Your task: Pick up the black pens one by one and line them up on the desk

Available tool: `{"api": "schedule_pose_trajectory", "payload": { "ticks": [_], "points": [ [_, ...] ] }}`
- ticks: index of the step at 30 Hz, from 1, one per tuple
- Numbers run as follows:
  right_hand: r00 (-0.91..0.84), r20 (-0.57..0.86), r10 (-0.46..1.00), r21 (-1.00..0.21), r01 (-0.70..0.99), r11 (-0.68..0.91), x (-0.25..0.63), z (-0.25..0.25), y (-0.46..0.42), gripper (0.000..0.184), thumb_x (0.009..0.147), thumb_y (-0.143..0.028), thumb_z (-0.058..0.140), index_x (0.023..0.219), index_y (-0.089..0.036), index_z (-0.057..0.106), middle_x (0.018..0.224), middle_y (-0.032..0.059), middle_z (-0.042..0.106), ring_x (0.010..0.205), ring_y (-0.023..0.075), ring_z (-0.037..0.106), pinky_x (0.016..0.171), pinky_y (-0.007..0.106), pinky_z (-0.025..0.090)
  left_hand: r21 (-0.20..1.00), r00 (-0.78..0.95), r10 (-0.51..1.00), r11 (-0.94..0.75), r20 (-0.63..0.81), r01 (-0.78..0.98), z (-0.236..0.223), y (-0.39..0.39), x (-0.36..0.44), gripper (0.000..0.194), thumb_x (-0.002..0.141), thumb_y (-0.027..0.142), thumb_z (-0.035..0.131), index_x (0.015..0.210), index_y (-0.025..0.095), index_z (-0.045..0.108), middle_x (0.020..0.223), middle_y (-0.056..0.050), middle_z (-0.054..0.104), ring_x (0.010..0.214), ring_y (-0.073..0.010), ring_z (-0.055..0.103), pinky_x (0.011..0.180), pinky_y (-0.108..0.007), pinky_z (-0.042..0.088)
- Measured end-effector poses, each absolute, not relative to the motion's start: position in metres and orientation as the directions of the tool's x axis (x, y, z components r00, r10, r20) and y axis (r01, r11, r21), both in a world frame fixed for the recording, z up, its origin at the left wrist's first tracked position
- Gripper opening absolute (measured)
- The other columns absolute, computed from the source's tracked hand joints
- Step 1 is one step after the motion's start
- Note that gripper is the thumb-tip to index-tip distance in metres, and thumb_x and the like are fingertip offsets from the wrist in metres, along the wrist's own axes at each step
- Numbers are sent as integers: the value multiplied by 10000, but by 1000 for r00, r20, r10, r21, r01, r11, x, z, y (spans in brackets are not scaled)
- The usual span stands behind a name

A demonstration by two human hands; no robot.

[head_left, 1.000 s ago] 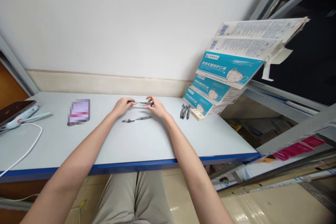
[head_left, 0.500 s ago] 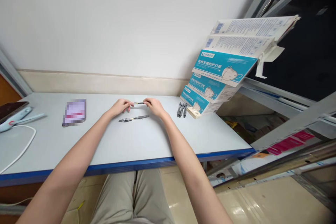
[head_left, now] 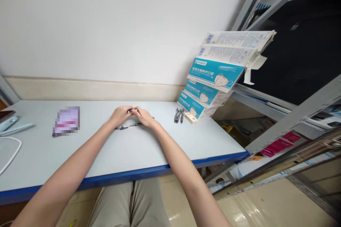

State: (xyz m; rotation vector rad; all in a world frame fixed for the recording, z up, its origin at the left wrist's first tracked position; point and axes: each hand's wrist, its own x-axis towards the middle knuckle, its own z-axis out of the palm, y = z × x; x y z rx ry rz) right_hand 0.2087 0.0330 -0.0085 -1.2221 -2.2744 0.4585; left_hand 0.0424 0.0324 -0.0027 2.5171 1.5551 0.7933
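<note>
My left hand [head_left: 121, 114] and my right hand [head_left: 144, 116] meet above the table, fingertips closed together on a pen [head_left: 131, 111]. The fingers cover most of it, so only a small bit shows between them. Just below my hands, a clear-and-black pen [head_left: 128, 126] lies on the table, its right part hidden behind my right hand. Several black pen pieces [head_left: 178, 115] lie side by side farther right, beside a small cream box [head_left: 190, 118].
Teal-and-white mask boxes [head_left: 198, 94] are stacked at the table's right end, against a metal shelf [head_left: 266, 127]. A blurred purple packet [head_left: 68, 120] lies on the left of the table [head_left: 101, 163]. A white cable [head_left: 16, 151] and a light-blue device [head_left: 9, 123] lie at the far left.
My hands have come together, and the pen that showed between them is now mostly covered by fingers. The camera view has shifted, moving the boxes leftward in the picture.
</note>
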Motion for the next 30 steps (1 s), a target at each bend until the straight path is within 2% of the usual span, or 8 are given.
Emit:
{"api": "schedule_pose_trajectory", "payload": {
  "ticks": [4, 7, 9, 12, 15, 19, 24, 30],
  "points": [
    [-296, 286, 911, -485, 776, 404, 212, -4, 34, 488, 885, -553, 268, 937, -193, 592, 909, 63, 651, 864, 182, 552, 816, 302, 313, 381, 339, 890, -441, 306, 813, 1, 36, 26, 313, 718, 500, 528, 850, 228, 610, 793, -8, 661, 712, -165, 575, 604, -228, 362],
    [-210, 308, 928, -420, 845, 331, 218, 3, 33, 528, 846, -596, 314, 762, -176, 623, 772, 74, 650, 776, 186, 556, 774, 301, 316, 356, 185, 939, -285, 288, 890, -1, 42, 2, 347, 789, 523, 415, 768, 225, 593, 733, -11, 662, 696, -176, 569, 585, -238, 338],
    [-191, 311, 931, -397, 864, 309, 219, 6, 30, 493, 852, -552, 338, 717, -176, 626, 721, 74, 641, 723, 177, 553, 707, 276, 320, 359, 98, 954, -200, 282, 912, -3, 46, -11, 381, 825, 511, 345, 758, 224, 586, 676, -11, 655, 667, -177, 567, 564, -239, 322],
    [-197, 295, 935, -376, 876, 303, 215, 8, 26, 418, 857, -456, 358, 701, -181, 631, 675, 64, 628, 674, 164, 545, 613, 253, 298, 354, 73, 962, -166, 262, 920, -8, 50, -20, 411, 839, 503, 307, 733, 219, 585, 632, -13, 642, 632, -173, 568, 548, -236, 315],
    [-259, 336, 905, -338, 864, 373, 209, 8, 22, 406, 860, -441, 350, 696, -182, 616, 669, 50, 619, 664, 151, 533, 604, 250, 279, 331, 95, 963, -178, 252, 927, -12, 51, -19, 423, 837, 505, 297, 714, 219, 583, 604, -15, 627, 607, -171, 563, 537, -237, 312],
    [-422, 398, 815, -272, 794, 544, 199, 5, 15, 414, 855, -485, 371, 680, -175, 583, 679, 29, 609, 706, 148, 527, 696, 269, 279, 311, 122, 961, -198, 247, 930, -13, 50, -14, 421, 836, 498, 286, 712, 220, 577, 610, -20, 616, 612, -173, 560, 542, -239, 314],
    [-551, 402, 731, -160, 744, 649, 178, -3, 0, 321, 825, -403, 454, 676, -158, 597, 700, 51, 615, 746, 176, 542, 768, 323, 276, 275, 142, 960, -208, 243, 939, -13, 49, -12, 404, 834, 480, 277, 708, 217, 557, 670, -33, 619, 641, -180, 559, 554, -242, 310],
    [-698, 342, 629, -170, 612, 772, 168, -15, -3, 412, 834, -549, 410, 904, -173, 561, 935, 84, 600, 898, 211, 519, 787, 358, 331, 262, 169, 957, -230, 235, 937, -12, 47, -10, 403, 844, 477, 268, 705, 219, 545, 738, -43, 650, 700, -191, 576, 584, -242, 332]
  ]
}}
